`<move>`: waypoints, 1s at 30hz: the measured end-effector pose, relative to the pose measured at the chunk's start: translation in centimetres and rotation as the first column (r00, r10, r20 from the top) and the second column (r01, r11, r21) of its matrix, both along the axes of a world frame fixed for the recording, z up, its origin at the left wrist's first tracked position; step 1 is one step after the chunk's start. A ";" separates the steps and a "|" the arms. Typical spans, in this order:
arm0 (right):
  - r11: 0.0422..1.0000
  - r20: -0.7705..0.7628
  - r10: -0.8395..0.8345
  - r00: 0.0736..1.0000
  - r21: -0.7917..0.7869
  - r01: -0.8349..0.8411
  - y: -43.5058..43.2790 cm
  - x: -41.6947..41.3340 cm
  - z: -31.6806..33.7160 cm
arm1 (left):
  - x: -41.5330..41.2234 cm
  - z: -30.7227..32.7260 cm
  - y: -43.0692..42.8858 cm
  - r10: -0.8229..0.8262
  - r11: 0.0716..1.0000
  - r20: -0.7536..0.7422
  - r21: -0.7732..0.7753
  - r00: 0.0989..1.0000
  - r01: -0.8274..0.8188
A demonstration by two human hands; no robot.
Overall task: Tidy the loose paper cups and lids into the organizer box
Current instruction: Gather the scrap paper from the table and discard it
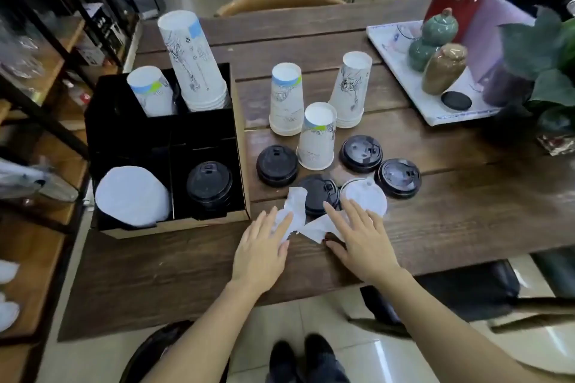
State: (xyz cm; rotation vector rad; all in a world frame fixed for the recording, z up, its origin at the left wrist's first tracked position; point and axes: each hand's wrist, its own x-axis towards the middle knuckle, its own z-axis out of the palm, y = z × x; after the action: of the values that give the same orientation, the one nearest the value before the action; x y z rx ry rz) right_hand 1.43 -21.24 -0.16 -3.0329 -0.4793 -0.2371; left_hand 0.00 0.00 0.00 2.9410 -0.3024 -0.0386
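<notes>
the person stands at the near edge of the table with both hands laid flat on a crumpled white paper, which lies just in front of the loose lids. it looks like the step in hand is clearing or gathering this scrap before the lids and cups go into the box on the left. to do it well, the fingers should close on the paper alone and lift it away without nudging the black lid and the white lid that it touches, since both sit right behind it and would slide easily on the wood

three more black lids lie around them, and three cups stand upside down behind, well clear of the hands. the box already holds a tall cup stack and a shorter one at the back, a black lid stack at the front right and white lids at the front left, so each loose piece has an obvious slot

the left hand is spread open, palm down, fingers resting on the left part of the paper; it grips nothing. the right hand is likewise open and flat, fingertips on the right part of the paper and reaching the near rim of the white lid, thumb out to the side on the table; nothing is clasped in it either
</notes>
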 end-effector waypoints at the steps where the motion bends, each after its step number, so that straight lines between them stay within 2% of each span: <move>1: 1.000 -0.007 0.010 1.000 0.015 -0.010 0.1 0.1 -0.3 | 0.1 -0.2 -0.1 -0.008 1.000 -0.020 0.009 1.000 0.008; 4: 0.999 0.118 0.030 0.993 0.025 -0.033 0.2 -0.1 -1.7 | -0.1 -0.6 -0.4 -0.025 0.999 0.066 -0.023 0.997 0.027; 8: 0.998 0.204 0.043 0.978 0.033 -0.051 0.3 -0.2 -1.9 | -0.2 0.1 -0.6 0.046 0.996 0.033 -0.078 0.998 -0.043; 12: 0.996 0.176 0.045 0.983 0.064 -0.057 0.9 0.0 -0.3 | -0.8 1.1 -0.7 0.163 0.981 0.060 -0.117 0.985 -0.155; 15: 0.984 0.027 0.049 0.998 0.170 -0.053 1.7 0.1 1.5 | -1.8 1.8 -0.3 0.287 0.938 0.105 -0.235 0.952 -0.257; 18: 0.953 -0.071 0.142 0.987 0.278 -0.117 2.9 0.3 2.4 | -3.4 3.2 0.3 0.448 0.814 0.020 -0.423 0.894 -0.399; 21: 0.883 -0.127 0.298 0.946 0.412 -0.223 5.3 0.4 3.4 | -5.5 3.6 1.6 0.521 0.700 -0.004 -0.569 0.854 -0.430; 23: 0.837 -0.152 0.381 0.912 0.476 -0.270 7.3 0.0 4.2 | -7.0 3.8 2.7 0.592 0.624 -0.031 -0.614 0.805 -0.483; 27: 0.745 -0.229 0.507 0.831 0.602 -0.289 11.7 -1.6 5.3 | -10.3 4.4 5.4 0.756 0.440 -0.090 -0.663 0.648 -0.606; 30: 0.730 -0.268 0.573 0.774 0.597 -0.334 15.4 -3.4 6.3 | -13.2 4.7 8.0 0.823 0.259 -0.202 -0.698 0.531 -0.668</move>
State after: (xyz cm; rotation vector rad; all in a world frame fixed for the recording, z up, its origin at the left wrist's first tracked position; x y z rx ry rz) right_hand -1.96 -5.84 6.10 -2.2276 -0.9347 0.3013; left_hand -13.18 8.04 4.72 1.9649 0.9274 0.4288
